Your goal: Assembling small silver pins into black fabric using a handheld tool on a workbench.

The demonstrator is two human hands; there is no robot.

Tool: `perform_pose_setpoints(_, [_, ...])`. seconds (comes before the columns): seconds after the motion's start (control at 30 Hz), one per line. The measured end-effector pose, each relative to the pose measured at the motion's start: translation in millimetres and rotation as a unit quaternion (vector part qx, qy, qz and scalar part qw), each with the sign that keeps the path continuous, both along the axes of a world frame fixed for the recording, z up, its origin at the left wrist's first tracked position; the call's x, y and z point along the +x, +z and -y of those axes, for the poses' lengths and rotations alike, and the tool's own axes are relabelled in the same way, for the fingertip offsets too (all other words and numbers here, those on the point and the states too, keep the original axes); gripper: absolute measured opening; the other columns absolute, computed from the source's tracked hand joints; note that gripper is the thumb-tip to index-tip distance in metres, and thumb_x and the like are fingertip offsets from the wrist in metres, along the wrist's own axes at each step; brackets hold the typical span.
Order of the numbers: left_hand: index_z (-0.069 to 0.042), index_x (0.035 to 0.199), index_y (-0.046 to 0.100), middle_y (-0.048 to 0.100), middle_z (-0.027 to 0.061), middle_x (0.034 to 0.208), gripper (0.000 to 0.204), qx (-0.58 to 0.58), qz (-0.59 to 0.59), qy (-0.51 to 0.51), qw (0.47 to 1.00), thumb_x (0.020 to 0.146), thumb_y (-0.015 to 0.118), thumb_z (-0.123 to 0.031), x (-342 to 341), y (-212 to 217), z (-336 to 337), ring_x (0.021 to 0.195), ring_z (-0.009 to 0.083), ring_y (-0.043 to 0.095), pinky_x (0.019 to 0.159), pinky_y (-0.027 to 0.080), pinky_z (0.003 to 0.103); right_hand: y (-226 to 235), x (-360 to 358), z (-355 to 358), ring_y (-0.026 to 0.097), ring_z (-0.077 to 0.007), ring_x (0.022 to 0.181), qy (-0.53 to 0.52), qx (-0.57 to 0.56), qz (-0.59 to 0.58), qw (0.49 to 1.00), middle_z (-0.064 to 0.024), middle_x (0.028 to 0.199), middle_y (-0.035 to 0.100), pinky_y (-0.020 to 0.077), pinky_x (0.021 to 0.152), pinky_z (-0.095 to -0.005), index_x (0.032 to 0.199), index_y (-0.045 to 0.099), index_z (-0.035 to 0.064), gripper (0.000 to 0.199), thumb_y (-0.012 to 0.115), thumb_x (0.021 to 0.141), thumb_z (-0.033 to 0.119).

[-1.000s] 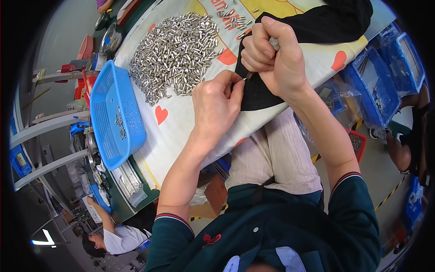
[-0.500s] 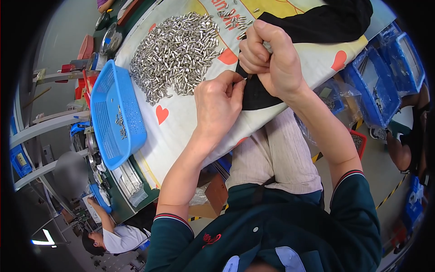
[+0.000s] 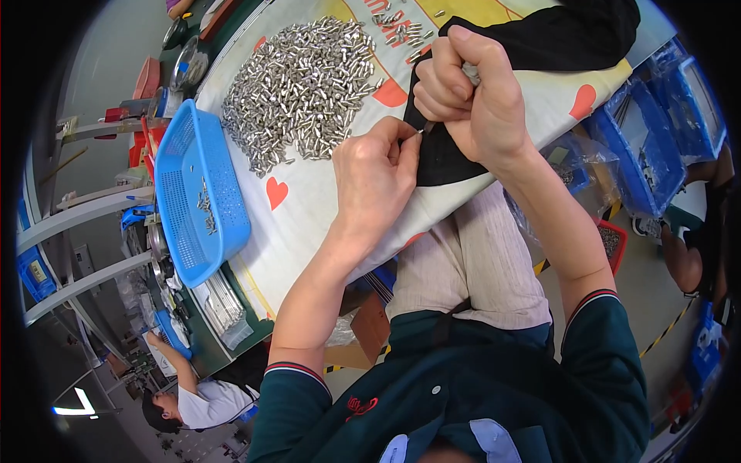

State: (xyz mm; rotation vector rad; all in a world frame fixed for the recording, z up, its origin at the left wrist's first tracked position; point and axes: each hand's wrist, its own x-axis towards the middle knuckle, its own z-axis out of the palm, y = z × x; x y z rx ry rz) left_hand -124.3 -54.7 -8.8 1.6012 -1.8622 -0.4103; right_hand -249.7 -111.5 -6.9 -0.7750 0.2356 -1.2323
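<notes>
My left hand [image 3: 372,171] is closed in a pinch at the table's near edge, with a tiny silvery metal piece [image 3: 420,132] at its fingertips. Right beside it my right hand [image 3: 488,104] makes a fist around something mostly hidden; a bit of grey shows between the fingers, and a thin dark tip reaches toward the pinch. Under both hands lies a black cloth [image 3: 449,163]. Beyond my left hand spreads a large pile of small, pointed silvery metal parts [image 3: 297,89]. A few loose metal parts [image 3: 407,34] lie apart from it, near the right fist.
A light-blue perforated basket [image 3: 234,224] with a few metal parts stands left of the pile. More black fabric [image 3: 540,38] lies at the far right. Blue bins [image 3: 633,147] stand beyond the table's right edge. A co-worker [image 3: 202,400] sits at lower left.
My right fist has shifted slightly right and turned, so the thin tip beneath it shows more. The left hand stays in nearly the same place, still pinching.
</notes>
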Motion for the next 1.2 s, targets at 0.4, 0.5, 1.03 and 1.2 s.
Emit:
perform_pose_setpoints(0.4, [0.001,0.068,0.059,0.047,0.0126,0.045,0.002,0.041,-0.010,-0.013,0.999,0.067,0.059,-0.001,2,2,6,0.038,0.0241,0.048,0.044,0.039,0.033,5,10,-7,0.018,-0.0061,0.043,-0.030,-0.071,-0.099,0.992,0.0036,0.048,0.023,0.0165,0.040,-0.0239,0.053,0.027,0.0086,0.040,0.035,0.089,0.025])
perform_pose_setpoints(0.5, [0.001,0.069,0.059,0.048,0.0133,0.046,0.002,0.019,-0.021,-0.028,0.999,0.067,0.059,0.000,-1,6,5,0.040,0.0255,0.050,0.045,0.040,0.034,3,17,-7,0.018,-0.0055,0.043,-0.061,-0.092,-0.139,0.984,0.0037,0.048,0.023,0.0159,0.040,-0.0234,0.054,0.027,0.0085,0.040,0.036,0.089,0.025])
perform_pose_setpoints(1.03, [0.000,0.073,0.059,0.041,0.0064,0.041,0.008,0.024,0.049,-0.015,0.998,0.070,0.063,-0.006,-2,6,1,0.035,0.0159,0.041,0.039,0.034,0.029,5,4,2,0.015,-0.0064,0.038,-0.048,0.048,-0.055,0.996,0.0030,0.044,0.022,0.0151,0.038,-0.0233,0.053,0.027,0.0097,0.037,0.033,0.087,0.025])
perform_pose_setpoints(1.2, [-0.001,0.079,0.053,0.037,-0.0054,0.050,0.011,0.124,-0.261,-0.026,0.957,0.080,0.058,-0.010,8,12,4,0.042,0.0033,0.029,0.039,0.024,0.022,4,4,1,0.016,-0.0061,0.038,-0.047,0.045,-0.049,0.997,0.0032,0.044,0.022,0.0149,0.038,-0.0230,0.053,0.027,0.0099,0.038,0.033,0.087,0.026])
